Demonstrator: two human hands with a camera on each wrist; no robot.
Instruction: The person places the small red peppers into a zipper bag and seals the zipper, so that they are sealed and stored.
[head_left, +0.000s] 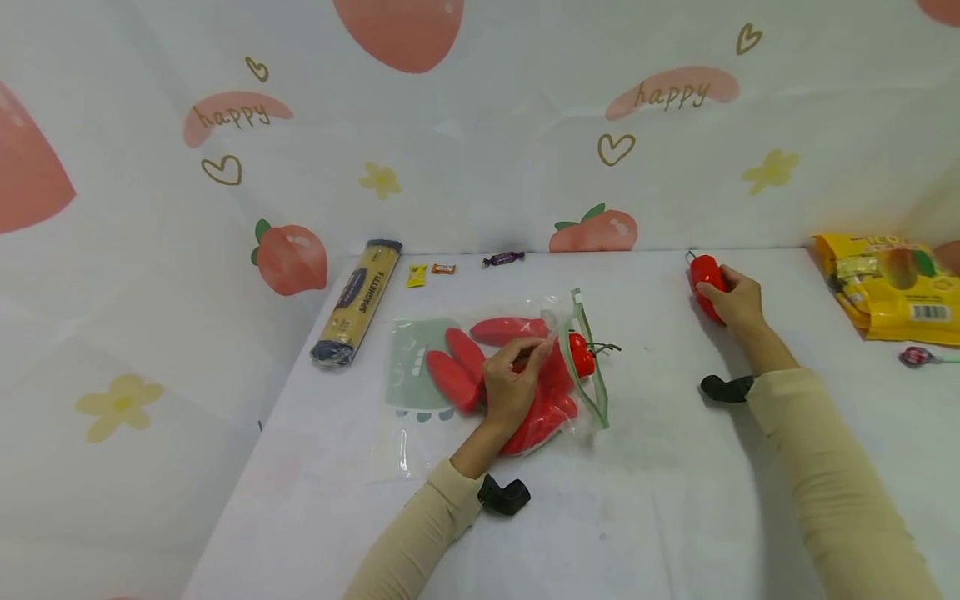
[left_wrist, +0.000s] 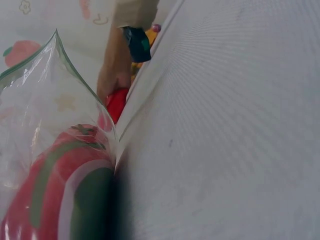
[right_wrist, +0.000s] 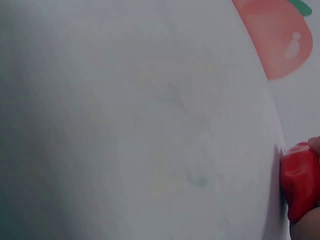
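My left hand [head_left: 512,385] pinches the top film of a clear zip bag [head_left: 390,442] near its green-edged mouth. Several red peppers [head_left: 453,379] lie inside the bag. One of them, a glossy red pepper [head_left: 581,354], has its dark stem poking out of the mouth, which faces right. To the right, near the table's back edge, my right hand [head_left: 738,302] grips another red pepper [head_left: 705,287] between thumb and fingers, its stem pointing away. In the right wrist view only part of this pepper [right_wrist: 300,180] shows, with fingertips on it, close to the table surface.
A spaghetti pack [head_left: 356,304] lies at the back left. Beside it are a yellow candy [head_left: 416,276], an orange candy [head_left: 443,268] and a purple candy [head_left: 503,259]. A yellow bag [head_left: 892,287] and a lollipop [head_left: 915,357] lie at the right, before a printed backdrop [head_left: 480,125].
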